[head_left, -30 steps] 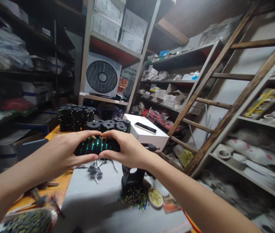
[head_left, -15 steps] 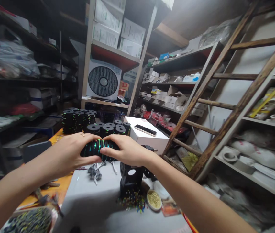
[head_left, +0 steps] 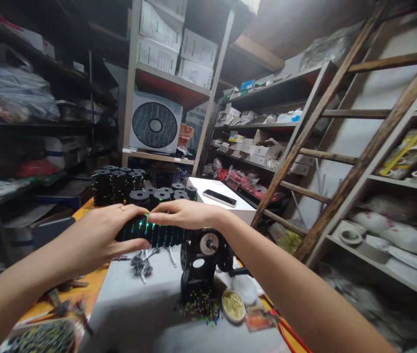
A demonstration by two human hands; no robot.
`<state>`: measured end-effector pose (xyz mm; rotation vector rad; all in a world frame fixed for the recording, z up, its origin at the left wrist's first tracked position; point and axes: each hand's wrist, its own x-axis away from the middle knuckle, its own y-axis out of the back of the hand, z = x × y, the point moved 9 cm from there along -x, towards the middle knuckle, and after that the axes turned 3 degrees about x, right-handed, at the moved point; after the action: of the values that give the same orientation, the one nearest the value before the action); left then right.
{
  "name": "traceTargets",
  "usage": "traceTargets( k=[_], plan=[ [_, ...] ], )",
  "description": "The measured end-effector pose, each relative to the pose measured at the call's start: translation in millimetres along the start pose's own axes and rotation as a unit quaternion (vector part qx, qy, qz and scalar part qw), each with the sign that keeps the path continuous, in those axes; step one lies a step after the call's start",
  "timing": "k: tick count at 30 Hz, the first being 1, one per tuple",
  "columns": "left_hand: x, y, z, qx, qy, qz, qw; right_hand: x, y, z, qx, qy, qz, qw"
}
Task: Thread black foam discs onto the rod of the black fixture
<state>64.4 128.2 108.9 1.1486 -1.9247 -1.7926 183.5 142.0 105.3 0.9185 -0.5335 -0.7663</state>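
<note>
Both my hands hold a horizontal row of black discs (head_left: 153, 233) with green glints, pressed together end to end. My left hand (head_left: 100, 234) grips the row's left end, a ring on one finger. Over the top of the row lies my right hand (head_left: 184, 214), fingers pointing left. The row's right end meets a black machine (head_left: 203, 260) with round holes and a small spindle. Behind stand stacks of the same black discs (head_left: 135, 189) on the orange table (head_left: 94, 284).
A white box (head_left: 243, 211) carrying a phone (head_left: 219, 197) sits beyond my hands. A small bowl of yellow bits (head_left: 233, 305), coloured pins and wire bundles (head_left: 140, 260) lie on the grey mat. Shelves surround the table; a wooden ladder (head_left: 326, 147) leans at right.
My right hand has lifted from the row's right end onto its top, uncovering the machine's spindle. The row now stretches further right toward the machine. The camera view shifted slightly.
</note>
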Motion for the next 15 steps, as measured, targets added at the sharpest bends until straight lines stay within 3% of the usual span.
traceTargets(
  k=[4, 11, 15],
  plan=[
    [-3, -4.4, 3, -0.021, 0.009, 0.031, 0.999, 8, 6, 12, 0.040, 0.019, -0.043, 0.998],
    [-2, -6.9, 2, -0.038, -0.012, 0.033, 0.999, -6, 1, -3, 0.011, -0.008, 0.044, 0.999],
    [-1, -5.7, 2, -0.036, -0.002, 0.032, 0.999, -9, 2, -3, -0.007, -0.013, 0.060, 0.998]
  ],
)
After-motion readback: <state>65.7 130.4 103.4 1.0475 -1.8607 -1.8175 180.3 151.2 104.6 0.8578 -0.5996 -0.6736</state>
